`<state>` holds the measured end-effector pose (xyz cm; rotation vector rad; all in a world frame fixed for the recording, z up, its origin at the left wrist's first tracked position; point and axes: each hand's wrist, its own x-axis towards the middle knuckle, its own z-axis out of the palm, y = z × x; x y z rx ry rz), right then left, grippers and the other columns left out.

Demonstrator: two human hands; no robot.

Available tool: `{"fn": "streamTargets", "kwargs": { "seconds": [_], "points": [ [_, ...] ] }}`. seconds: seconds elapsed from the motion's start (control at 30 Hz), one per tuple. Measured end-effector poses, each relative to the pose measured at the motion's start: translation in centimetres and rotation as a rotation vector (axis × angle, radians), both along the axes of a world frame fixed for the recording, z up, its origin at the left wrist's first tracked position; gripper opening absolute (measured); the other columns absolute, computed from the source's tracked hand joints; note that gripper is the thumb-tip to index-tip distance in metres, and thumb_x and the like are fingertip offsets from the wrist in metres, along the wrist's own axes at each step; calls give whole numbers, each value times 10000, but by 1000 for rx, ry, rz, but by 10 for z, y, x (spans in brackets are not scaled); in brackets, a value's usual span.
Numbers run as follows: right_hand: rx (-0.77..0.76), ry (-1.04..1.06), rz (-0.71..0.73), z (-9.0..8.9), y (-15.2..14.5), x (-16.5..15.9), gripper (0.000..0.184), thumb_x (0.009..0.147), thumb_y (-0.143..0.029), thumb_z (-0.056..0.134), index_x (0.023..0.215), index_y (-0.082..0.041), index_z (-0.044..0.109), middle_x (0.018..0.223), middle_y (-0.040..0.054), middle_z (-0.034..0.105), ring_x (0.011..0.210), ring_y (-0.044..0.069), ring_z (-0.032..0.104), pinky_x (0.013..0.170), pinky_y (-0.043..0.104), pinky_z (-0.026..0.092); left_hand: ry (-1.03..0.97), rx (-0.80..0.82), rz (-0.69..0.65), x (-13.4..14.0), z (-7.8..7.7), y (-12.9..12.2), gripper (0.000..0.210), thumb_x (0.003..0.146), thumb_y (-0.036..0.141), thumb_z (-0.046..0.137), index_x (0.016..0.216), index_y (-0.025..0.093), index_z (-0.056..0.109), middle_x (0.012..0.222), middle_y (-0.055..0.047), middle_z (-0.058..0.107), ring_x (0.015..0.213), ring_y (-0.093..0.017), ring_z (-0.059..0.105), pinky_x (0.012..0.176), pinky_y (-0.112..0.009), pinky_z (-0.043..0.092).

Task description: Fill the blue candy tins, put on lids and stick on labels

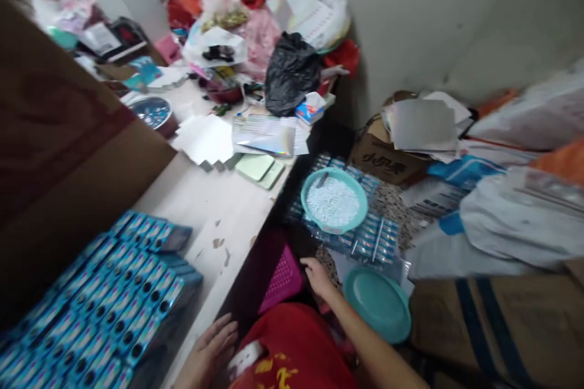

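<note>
My left hand [213,340] is at the table's near edge, fingers stretched out and nothing in it. My right hand [318,278] hovers by the corner of a magenta perforated basket [283,276], its fingers loosely bent and apart; whether it touches the basket I cannot tell. Beyond that hand, a turquoise basin [335,202] full of small white pieces rests on packs of blue-and-silver items [374,237]. Beside my right forearm lies another turquoise basin or lid [378,304]. To the left, rows of small blue boxes [114,298] are stacked on the white table [214,213].
A large cardboard box [82,109] blocks the left side. The table also carries a pale green scale-like object [260,169], white cards [205,140], a black plastic bag [292,73] and a round tin [152,114]. Cartons [502,322] and white sacks [524,219] crowd the right.
</note>
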<state>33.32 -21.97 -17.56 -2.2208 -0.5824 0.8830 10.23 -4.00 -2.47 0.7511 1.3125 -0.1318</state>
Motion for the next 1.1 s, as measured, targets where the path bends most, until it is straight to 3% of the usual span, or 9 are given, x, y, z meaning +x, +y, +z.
{"fn": "streamTargets", "kwargs": {
  "seconds": [0.1,0.23,0.33,0.47,0.63,0.8,0.97,1.1],
  "points": [
    [173,-12,-49,22,37,-6,359,720,-166,416,1039,-182,578,1069,55,577,983,148,515,887,270,352,9,-4,140,-57,17,-3,597,416,395,762,941,178,578,1048,-125,605,1058,-283,493,932,-378,359],
    [197,70,-85,37,66,-30,287,711,-225,469,947,-181,625,999,46,614,950,161,538,900,295,355,62,55,227,-132,21,0,592,413,390,764,935,174,585,1032,-121,614,1061,-286,489,924,-384,370],
    [182,144,-136,30,76,-54,226,678,-187,509,852,-171,652,921,42,641,898,166,562,867,297,385,73,154,196,-164,18,4,560,433,386,754,926,170,599,1029,-115,615,1071,-297,478,915,-406,379],
    [142,307,-316,7,88,-70,198,661,-141,529,819,-144,650,718,35,652,647,147,594,635,265,465,37,281,43,-169,5,5,506,509,394,711,964,201,601,1041,-74,614,1029,-282,513,896,-396,402],
    [144,509,-627,-31,100,-53,215,672,-114,528,868,-104,617,651,36,621,507,91,546,470,186,408,110,517,-320,-121,-24,11,477,536,431,677,954,208,617,1032,-52,607,960,-273,540,827,-332,436],
    [205,649,-820,-67,110,-11,227,688,-143,535,906,-125,596,710,29,621,554,82,556,488,174,405,121,973,-707,-12,-59,49,450,659,453,552,1034,205,551,925,-52,577,747,-206,544,709,-298,434],
    [197,668,-829,-97,138,40,206,727,-190,531,919,-142,588,723,6,618,613,96,561,546,205,433,65,1495,-878,105,-102,100,407,779,364,397,1095,123,484,915,-108,526,821,-218,487,829,-369,371],
    [156,622,-711,-118,176,79,185,810,-248,484,945,-143,554,862,20,597,733,105,561,644,245,464,110,1639,-906,147,-125,127,367,782,304,404,1088,119,487,997,-133,505,969,-259,437,883,-424,325]
  ]
}}
